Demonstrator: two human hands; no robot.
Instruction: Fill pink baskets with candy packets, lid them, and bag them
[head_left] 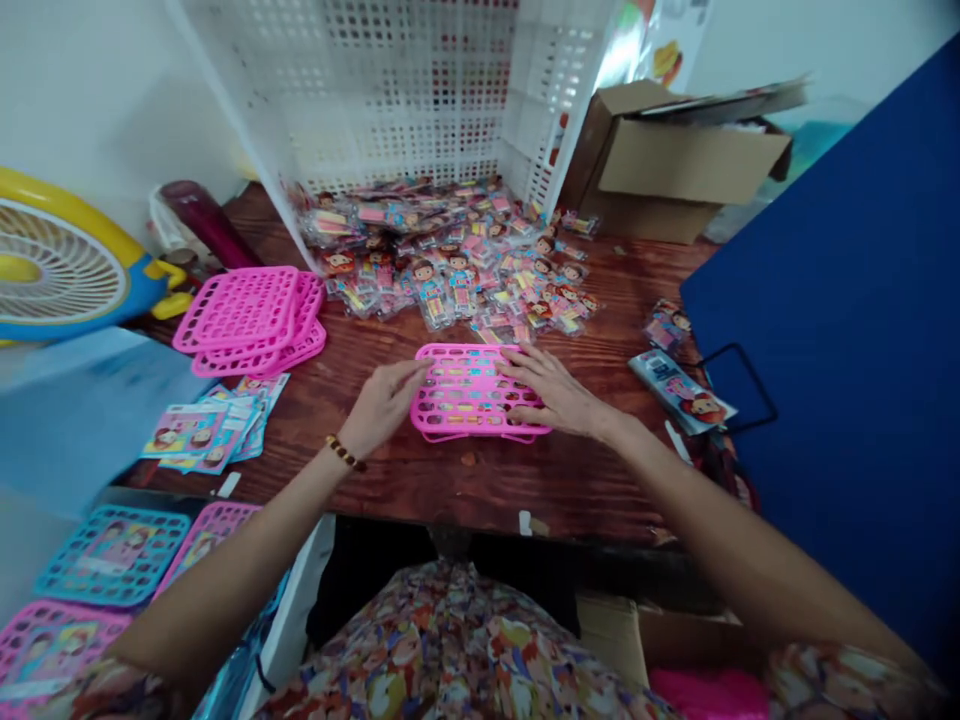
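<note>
A pink perforated plastic basket with a lid [459, 390] lies flat on the wooden table in front of me. Small colourful pieces show through its slots, and a handle loop sticks out at the near edge. My right hand [551, 393] rests on the right part of the lid, fingers spread and stretched out. At the left edge, my left hand [386, 400] touches the rim with its fingers extended; their undersides are hidden. Just beyond the basket is a heap of small clear packets [457, 285] with cartoon figures, spilling from a white crate.
The white crate [405, 90] lies on its side at the back. Pink lattice panels [251, 315] and printed cards [214, 435] are at left, near a fan [60, 255]. A cardboard box [675, 165], a packet stack [682, 390] and a blue panel [847, 330] stand right.
</note>
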